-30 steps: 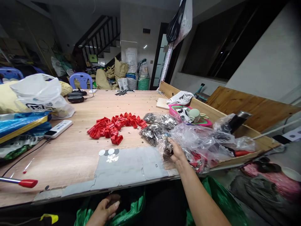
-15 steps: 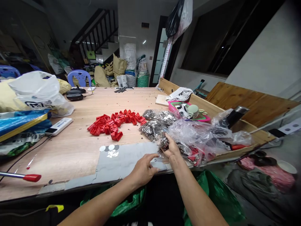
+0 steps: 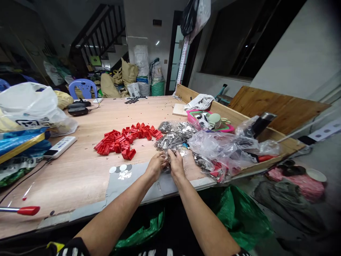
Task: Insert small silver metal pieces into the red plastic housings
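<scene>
Pinched a crumpled clear plastic bag (image 3: 166,170) between left hand (image 3: 156,165) and right hand (image 3: 176,163), mostly hiding its dark contents (image 3: 167,165); had filled clear bags (image 3: 169,140) of silvery pieces (image 3: 185,128) just beyond both hands.

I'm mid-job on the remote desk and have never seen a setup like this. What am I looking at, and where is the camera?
There is no machine here: these are a person's bare left hand and right hand. One camera, worn on the head, takes every picture, looking forward and down.

On the wooden-topped table lie a pile of red plastic pieces, clear bags of small metallic-looking parts and a grey sheet near the front edge. A pink basket with a pale green mug stands to the right.

The right hand has its grip on a small clear bag; the left hand's fingers meet it there, but whether they pinch it is hidden.
</scene>
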### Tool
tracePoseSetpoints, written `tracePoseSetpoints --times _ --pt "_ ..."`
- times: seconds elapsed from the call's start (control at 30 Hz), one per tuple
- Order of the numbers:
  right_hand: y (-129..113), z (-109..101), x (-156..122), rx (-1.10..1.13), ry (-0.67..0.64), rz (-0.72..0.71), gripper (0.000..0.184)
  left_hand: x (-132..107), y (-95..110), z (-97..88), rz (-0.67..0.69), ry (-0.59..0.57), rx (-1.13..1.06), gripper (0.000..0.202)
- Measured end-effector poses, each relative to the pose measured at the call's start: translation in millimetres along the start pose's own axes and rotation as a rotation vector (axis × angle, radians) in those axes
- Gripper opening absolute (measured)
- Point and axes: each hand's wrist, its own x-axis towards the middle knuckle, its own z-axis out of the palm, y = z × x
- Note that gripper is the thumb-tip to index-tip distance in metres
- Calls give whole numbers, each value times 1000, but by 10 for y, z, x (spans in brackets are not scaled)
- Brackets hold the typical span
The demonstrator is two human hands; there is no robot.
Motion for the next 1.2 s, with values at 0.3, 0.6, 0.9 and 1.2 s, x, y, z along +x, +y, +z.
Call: tracePoseSetpoints --times 0.3,0.6,0.9,1.2 --pt "19 142 -392 -580 5 -323 18 -10 -57 -55 269 76 76 33" --pt "54 187 -505 -860 -183 -448 24 -80 -157 -288 435 164 338 21" --pt "20 161 -474 -1105 -389 -627 24 -280 -77 -471 492 246 586 23" --pt "-106 -19 -341 -945 -675 -717 30 -462 -99 -647 536 213 711 24"
